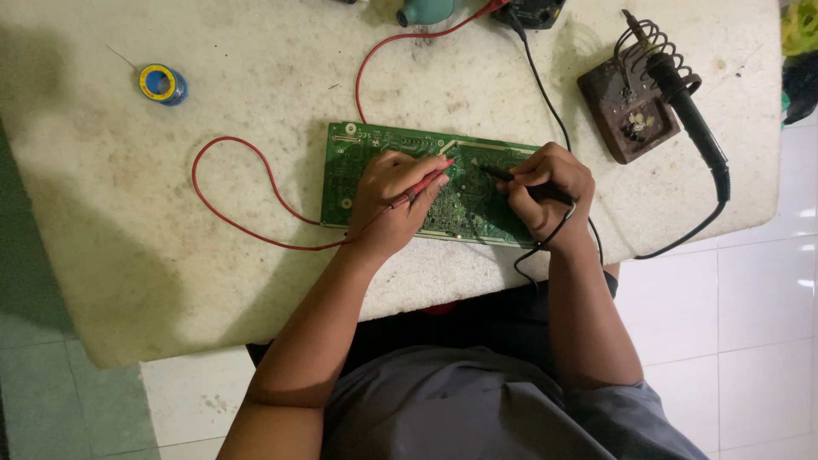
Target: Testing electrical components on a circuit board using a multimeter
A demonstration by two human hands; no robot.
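At the centre of the pale worktable (128, 255), a green circuit board (341, 170) lies flat beneath both your hands. Your left hand (388, 200) pinches a red test probe (423, 181), tip on the board; its red lead (247, 226) loops away toward nine o'clock. Your right hand (545, 192) grips a black test probe (503, 173), tip also on the board. At two o'clock a soldering iron (694, 119) rests in its coiled stand (630, 106). At ten o'clock sits a solder spool (162, 83).
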